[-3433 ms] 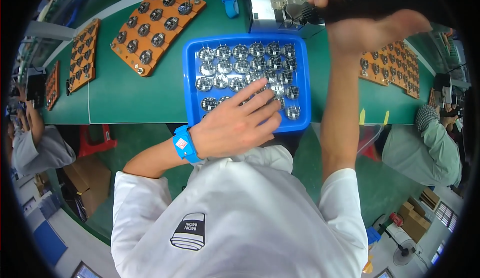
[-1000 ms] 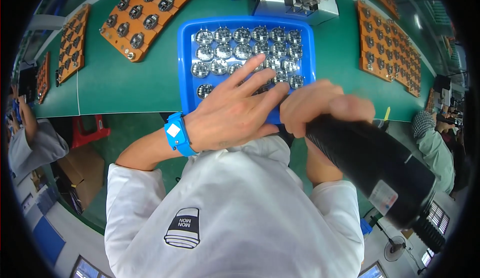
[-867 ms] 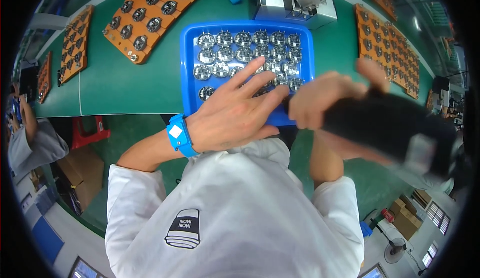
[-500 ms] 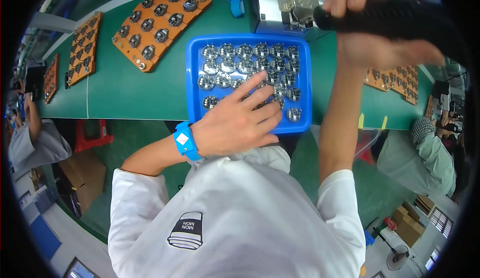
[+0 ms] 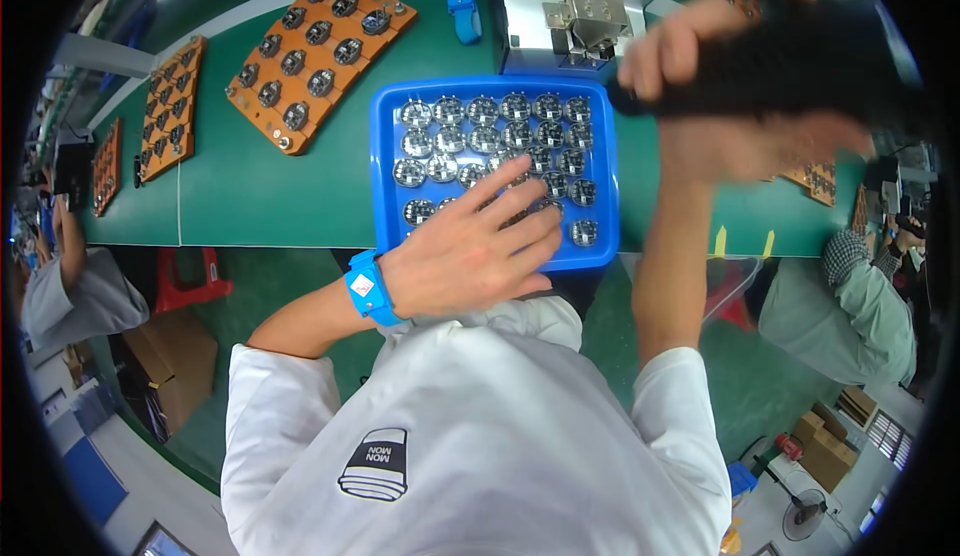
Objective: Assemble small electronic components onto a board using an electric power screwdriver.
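A blue plastic tray lies on the bench before me, filled with rows of small round circuit boards. My left hand, a blue strap around its wrist, reaches over the tray's near side. Its fingers are stretched out and apart over the boards. They hide some boards, and whether the tips touch any I cannot tell. To the right, high and close to the camera, my right hand is wrapped round a thick black rod-shaped tool. Motion blurs both, and the tool's exact kind is unclear.
Orange fixture plates bearing round boards stand on the green bench at left, more at right. Behind the tray sits a metal machine; a blue wrist strap lies beside it. Other people sit at both sides.
My right hand has moved nearer and slightly left with the black tool. My left hand stays over the tray with its fingers spread. The whole view has shifted a little.
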`<state>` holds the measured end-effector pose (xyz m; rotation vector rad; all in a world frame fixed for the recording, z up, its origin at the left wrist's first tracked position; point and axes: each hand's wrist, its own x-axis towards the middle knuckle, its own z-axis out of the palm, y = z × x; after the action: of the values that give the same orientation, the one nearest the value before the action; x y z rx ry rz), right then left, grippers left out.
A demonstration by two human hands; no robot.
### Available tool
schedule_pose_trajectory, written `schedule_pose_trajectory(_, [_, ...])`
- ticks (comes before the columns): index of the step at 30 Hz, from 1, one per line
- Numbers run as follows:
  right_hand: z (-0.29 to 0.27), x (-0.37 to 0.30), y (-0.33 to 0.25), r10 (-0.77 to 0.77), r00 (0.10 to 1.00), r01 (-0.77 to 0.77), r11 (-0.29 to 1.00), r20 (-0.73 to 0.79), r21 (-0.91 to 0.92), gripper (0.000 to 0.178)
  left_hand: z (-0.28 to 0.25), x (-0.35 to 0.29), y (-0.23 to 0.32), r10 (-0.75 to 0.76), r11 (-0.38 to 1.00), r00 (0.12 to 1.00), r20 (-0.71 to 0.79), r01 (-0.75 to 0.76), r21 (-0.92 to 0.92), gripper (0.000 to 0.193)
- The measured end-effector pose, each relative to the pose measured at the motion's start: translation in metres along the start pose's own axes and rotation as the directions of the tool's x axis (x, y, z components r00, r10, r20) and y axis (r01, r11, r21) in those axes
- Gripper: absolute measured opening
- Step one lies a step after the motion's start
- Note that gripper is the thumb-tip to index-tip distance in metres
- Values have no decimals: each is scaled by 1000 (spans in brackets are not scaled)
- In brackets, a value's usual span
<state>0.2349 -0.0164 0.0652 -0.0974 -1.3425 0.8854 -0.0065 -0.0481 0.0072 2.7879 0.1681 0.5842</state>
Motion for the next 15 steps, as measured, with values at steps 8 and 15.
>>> schedule_pose_trajectory(8, [63, -68, -52, 99, 909, -180, 970, -405, -166, 121, 6, 12, 7, 118, 993, 993, -28, -117, 25, 36])
schedule_pose_trajectory(15, [52, -93, -40, 111, 904, -198, 964, -413, -175, 118, 11, 15, 9, 91, 995, 993, 78, -94, 34, 36])
